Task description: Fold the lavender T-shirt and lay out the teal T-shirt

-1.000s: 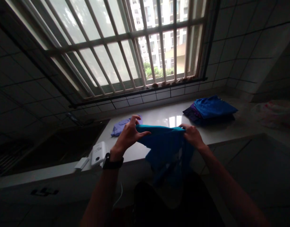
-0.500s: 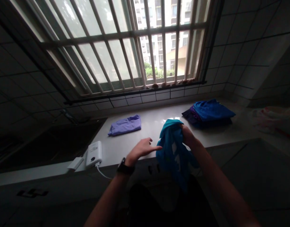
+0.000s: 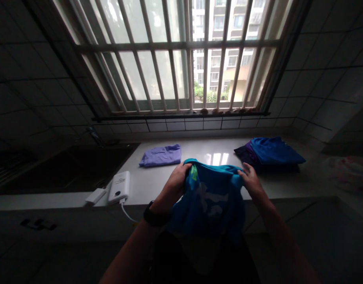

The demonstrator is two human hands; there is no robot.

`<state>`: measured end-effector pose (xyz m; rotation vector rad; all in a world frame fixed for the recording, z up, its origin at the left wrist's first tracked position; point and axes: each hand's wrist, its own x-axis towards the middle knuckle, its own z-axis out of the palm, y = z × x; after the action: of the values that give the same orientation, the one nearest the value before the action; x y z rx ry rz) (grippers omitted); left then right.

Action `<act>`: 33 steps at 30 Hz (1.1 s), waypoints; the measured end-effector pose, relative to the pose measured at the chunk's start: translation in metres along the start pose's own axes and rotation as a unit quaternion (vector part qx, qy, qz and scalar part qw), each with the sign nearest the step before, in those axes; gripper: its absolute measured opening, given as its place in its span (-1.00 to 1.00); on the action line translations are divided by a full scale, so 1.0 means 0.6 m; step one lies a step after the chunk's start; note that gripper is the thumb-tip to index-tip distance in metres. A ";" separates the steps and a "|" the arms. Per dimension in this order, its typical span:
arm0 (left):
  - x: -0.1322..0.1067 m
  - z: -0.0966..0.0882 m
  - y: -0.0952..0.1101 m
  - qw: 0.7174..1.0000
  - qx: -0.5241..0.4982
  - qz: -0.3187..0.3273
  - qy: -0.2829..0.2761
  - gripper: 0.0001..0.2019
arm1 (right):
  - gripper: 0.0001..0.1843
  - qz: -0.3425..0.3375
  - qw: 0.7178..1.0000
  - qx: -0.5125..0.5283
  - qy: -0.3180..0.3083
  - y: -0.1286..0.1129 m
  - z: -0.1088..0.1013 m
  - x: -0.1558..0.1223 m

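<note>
A blue garment point(image 3: 211, 197) with a pale print hangs spread between my two hands, over the counter's front edge. My left hand point(image 3: 178, 179) is closed on its top left edge, beside a small yellow-green patch. At the top right corner, my right hand point(image 3: 251, 179) pinches the cloth between thumb and fingers. A folded lavender cloth point(image 3: 160, 156) lies on the counter behind my left hand. Behind my right hand is a stack of folded blue, purple and dark clothes point(image 3: 273, 152). The garment's lower part fades into shadow.
A white power bank point(image 3: 119, 187) with a cable and a small white block point(image 3: 95, 196) sit at the counter point(image 3: 148, 185) edge. The dark sink point(image 3: 81, 165) with a faucet point(image 3: 95, 136) is at left. Plastic bags point(image 3: 350, 171) lie far right, and a barred window is behind.
My left hand, free and apart before, has taken hold of the garment. The bunched cloth is now stretched wide between both hands. The view has shifted a little.
</note>
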<state>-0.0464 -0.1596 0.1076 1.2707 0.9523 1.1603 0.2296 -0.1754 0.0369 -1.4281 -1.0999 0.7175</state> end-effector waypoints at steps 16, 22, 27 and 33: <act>-0.004 -0.026 -0.005 0.897 0.324 0.281 0.108 -0.40 | -0.55 0.004 0.968 0.163 -0.189 -0.119 0.071 -0.089; -0.011 -0.001 -0.093 0.916 0.264 0.231 0.196 -0.40 | -0.46 0.000 0.947 0.146 -0.284 -0.141 0.051 -0.063; -0.032 -0.004 -0.109 0.970 0.182 0.085 -0.137 -0.62 | -0.45 -0.063 0.970 0.104 -0.209 -0.147 0.016 -0.037; -0.074 -0.106 -0.049 0.992 0.121 -0.004 0.019 -0.52 | -0.62 -0.222 0.949 -0.190 -0.119 -0.154 -0.057 0.016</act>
<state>-0.1140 -0.1886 0.0685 1.4388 1.1528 1.0903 0.2432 -0.1873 0.1343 -1.3539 -1.7535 0.3687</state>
